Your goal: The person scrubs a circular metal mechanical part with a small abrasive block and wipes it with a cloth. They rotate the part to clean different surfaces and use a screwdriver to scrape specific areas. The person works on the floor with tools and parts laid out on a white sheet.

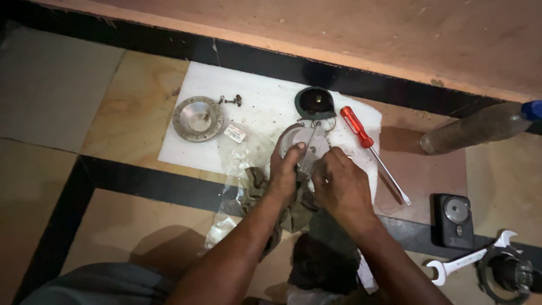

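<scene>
My left hand (284, 172) grips the rim of a round metal part (299, 141) that rests on a white sheet (259, 107) on the floor. My right hand (341, 183) pinches a small piece at the same part, beside a flat metal strip (312, 148) crossing it. A dirty cloth (259, 189) lies under both hands. A black dome-shaped cap (314, 103) sits just beyond the part.
A round metal disc (198, 118) and small screws (231, 100) lie at the sheet's left. A red-handled screwdriver (370, 148) lies right of my hands. Farther right are a small black device (453, 220), an open-ended spanner (471, 258), a dark round part (508, 274) and a dusty bottle (480, 127).
</scene>
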